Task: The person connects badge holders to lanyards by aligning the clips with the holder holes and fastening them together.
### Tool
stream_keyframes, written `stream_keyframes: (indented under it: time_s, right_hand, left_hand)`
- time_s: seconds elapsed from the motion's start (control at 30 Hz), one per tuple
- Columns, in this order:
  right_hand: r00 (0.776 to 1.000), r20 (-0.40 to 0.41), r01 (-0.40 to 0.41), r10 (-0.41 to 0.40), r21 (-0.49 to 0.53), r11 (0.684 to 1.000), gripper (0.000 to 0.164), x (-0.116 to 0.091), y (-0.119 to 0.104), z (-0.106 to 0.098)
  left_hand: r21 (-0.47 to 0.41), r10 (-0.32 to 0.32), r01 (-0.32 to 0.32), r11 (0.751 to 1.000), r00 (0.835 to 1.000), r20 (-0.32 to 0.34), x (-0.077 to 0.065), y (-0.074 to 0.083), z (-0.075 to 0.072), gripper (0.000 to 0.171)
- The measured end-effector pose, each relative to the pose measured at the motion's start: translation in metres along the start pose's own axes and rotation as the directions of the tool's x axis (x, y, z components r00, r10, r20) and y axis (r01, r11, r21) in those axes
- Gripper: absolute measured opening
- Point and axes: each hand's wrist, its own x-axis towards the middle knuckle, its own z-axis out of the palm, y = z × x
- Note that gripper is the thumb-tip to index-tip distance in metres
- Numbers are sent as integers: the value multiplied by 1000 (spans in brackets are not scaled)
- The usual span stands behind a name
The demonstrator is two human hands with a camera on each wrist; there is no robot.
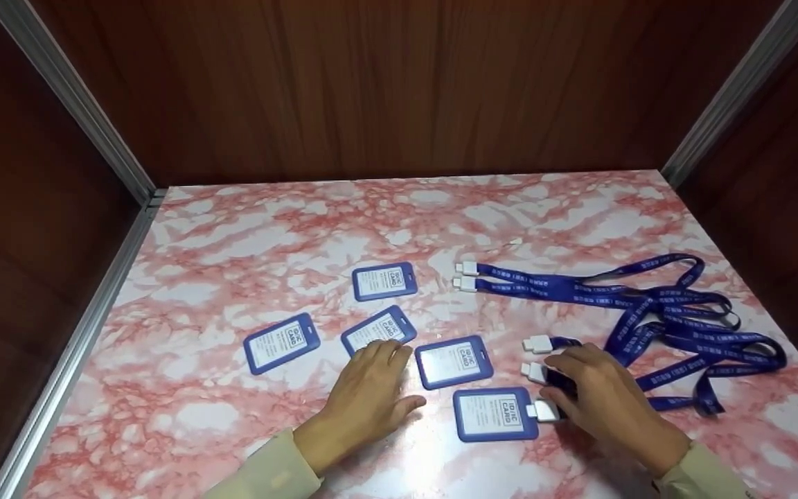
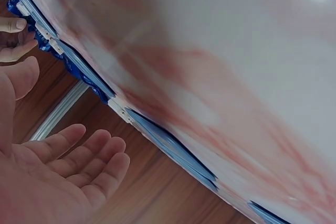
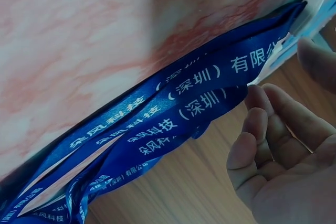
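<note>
My left hand is relaxed with its fingers extended, and its fingertips overlap the lower edge of a blue card holder in the head view. Whether they touch it I cannot tell. The left wrist view shows that palm holding nothing. My right hand hovers at the ends of blue lanyards, thumb and fingers apart around a strap beside a white clip. Another white clip joins the nearest card holder. In the right wrist view printed straps run past the fingertips.
More blue card holders lie flat: one at left, one behind, one in the middle. Two white clips point left at the back. The red-and-white marbled table is bounded by brown wooden panels and metal rails.
</note>
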Motion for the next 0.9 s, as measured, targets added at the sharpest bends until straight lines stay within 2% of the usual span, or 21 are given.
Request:
stream_keyframes:
  time_s: [0.17, 0.4, 0.67, 0.9]
  right_hand:
    - [1000, 14, -16, 16, -1, 1000, 37, 4, -1, 2]
    - [1000, 7, 9, -9, 8, 1000, 37, 7, -1, 5]
    - [996, 78, -44, 44, 3, 999, 40, 10, -2, 7]
    - [991, 106, -80, 79, 4, 997, 39, 12, -4, 7]
  left_hand:
    - [8, -2, 2, 1000, 1000, 15, -2, -2, -1, 71]
    - [12, 13, -13, 1000, 1000, -11, -6, -8, -2, 71]
    - [1, 7, -7, 1000, 1000, -14, -8, -10, -2, 71]
    - [9, 7, -7, 1000, 1000, -23, -8, -11, -1, 71]
